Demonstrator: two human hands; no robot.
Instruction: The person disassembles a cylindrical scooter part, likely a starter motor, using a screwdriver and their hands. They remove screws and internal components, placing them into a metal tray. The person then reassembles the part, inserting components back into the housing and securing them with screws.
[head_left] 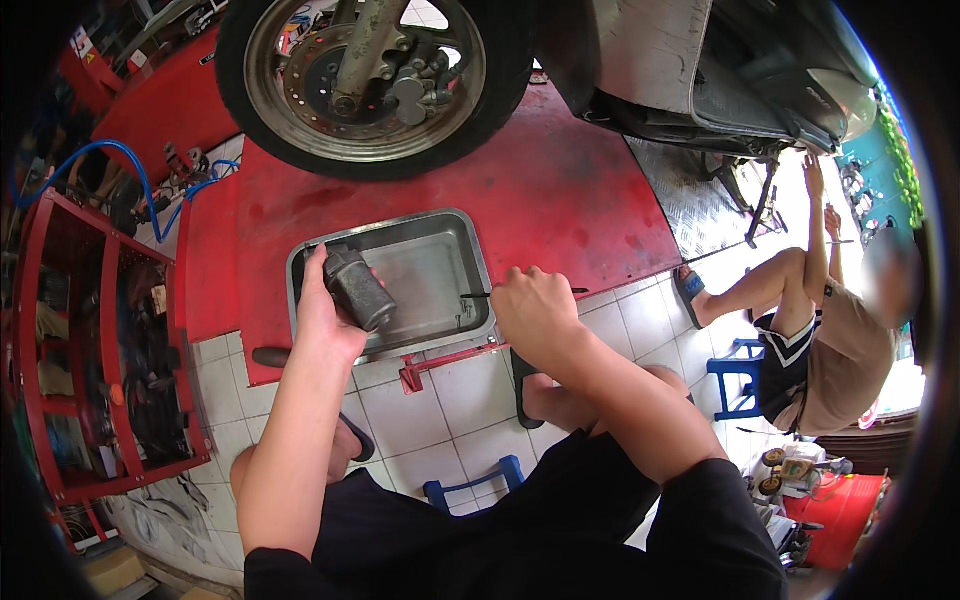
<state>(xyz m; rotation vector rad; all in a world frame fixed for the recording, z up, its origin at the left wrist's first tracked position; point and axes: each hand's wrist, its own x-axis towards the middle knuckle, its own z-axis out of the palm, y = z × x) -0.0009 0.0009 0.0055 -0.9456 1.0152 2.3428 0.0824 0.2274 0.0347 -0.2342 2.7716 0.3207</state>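
My left hand (328, 315) is closed round a dark grey, grimy cylindrical metal part (362, 288), tilted above the left side of a shallow metal tray (478, 262). Just past the tray's right edge, my right hand (540, 312) is in a fist round a thin dark rod-like tool (477, 295). One end of that tool points left over the tray, and the other shows right of my knuckles. Its grip is hidden by my fingers. A few small screws (463, 310) lie in the tray's right side, below the tool's left end.
The tray sits on a red lift platform (570, 190). A motorcycle's front wheel (365, 90) stands beyond it. To the left is a red tool cart (100, 340) with a blue hose (125, 150). On the right, another person (840, 350) sits on a blue stool (735, 385), reaching toward the motorcycle.
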